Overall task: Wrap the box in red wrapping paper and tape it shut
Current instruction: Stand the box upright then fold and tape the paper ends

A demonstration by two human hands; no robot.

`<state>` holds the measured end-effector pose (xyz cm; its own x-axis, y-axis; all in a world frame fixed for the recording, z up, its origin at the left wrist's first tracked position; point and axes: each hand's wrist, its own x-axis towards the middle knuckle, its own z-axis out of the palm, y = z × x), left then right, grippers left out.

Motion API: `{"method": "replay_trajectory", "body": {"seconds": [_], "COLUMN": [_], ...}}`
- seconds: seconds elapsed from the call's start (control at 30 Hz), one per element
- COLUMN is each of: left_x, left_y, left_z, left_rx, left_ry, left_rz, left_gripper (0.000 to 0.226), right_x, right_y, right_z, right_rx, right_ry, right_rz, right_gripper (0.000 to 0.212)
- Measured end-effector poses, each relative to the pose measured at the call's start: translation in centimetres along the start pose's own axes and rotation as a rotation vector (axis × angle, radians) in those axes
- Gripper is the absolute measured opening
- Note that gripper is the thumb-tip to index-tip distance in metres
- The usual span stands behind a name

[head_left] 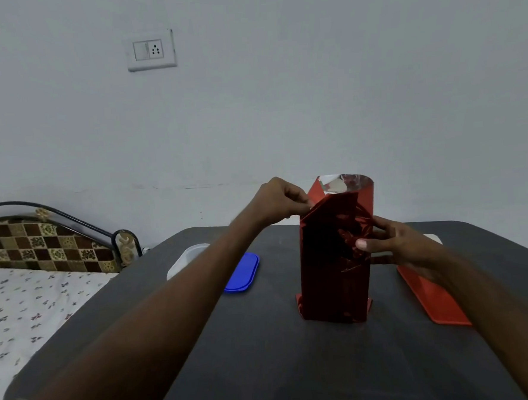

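Observation:
A tall box covered in shiny red wrapping paper [331, 266] stands upright on the dark grey table [266, 354]. The paper rises past the box top as an open tube with a silvery inside [342, 184]. My left hand [279, 200] pinches the paper's upper left edge, where a flap is folded down at a slant. My right hand [392, 244] grips the right side of the wrapped box at mid height, thumb on the front face. The box itself is hidden under the paper. No tape is visible.
A blue lid [244, 273] and a clear plastic container [184, 260] lie left of the box. A red lid [432, 297] lies to the right under my right forearm. A bed [31, 306] with a checked headboard stands left of the table.

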<state>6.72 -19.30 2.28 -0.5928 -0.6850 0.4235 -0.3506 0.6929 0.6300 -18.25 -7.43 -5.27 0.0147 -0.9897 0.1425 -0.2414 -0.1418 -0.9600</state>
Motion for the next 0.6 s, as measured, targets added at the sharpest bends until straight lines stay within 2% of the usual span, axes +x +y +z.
{"method": "replay_trajectory", "body": {"seconds": [0.13,0.2,0.27,0.33,0.4,0.47,0.6], "left_x": [0.7,0.7,0.7,0.6,0.7,0.9,1.1], "left_y": [-0.2,-0.5,-0.7,-0.7,-0.6,-0.4,-0.3], "left_z": [0.5,0.6,0.6,0.5,0.4,0.3,0.3], "left_rx": [0.037,0.037,0.038,0.046,0.062,0.090,0.140], "left_ry": [0.001,-0.008,-0.016,-0.036,-0.056,-0.065,-0.069], "left_rz": [0.046,0.053,0.065,0.079,0.083,0.085,0.107], "left_gripper": [0.008,0.009,0.010,0.011,0.012,0.013,0.014], "right_x": [0.0,-0.2,-0.5,-0.8,-1.0,-1.1,-0.2], "right_y": [-0.3,-0.8,-1.8,-3.7,-6.1,-8.3,-8.7], "right_z": [0.1,0.2,0.6,1.4,2.5,3.9,4.7], "right_rx": [-0.033,-0.129,-0.254,-0.436,-0.660,-0.863,-1.086], "right_ry": [0.009,0.028,0.145,0.382,0.554,0.569,0.501], "right_rz": [0.018,0.027,-0.027,-0.176,-0.400,-0.551,-0.572], "right_gripper": [0.061,0.072,0.094,0.102,0.100,0.092,0.068]}}
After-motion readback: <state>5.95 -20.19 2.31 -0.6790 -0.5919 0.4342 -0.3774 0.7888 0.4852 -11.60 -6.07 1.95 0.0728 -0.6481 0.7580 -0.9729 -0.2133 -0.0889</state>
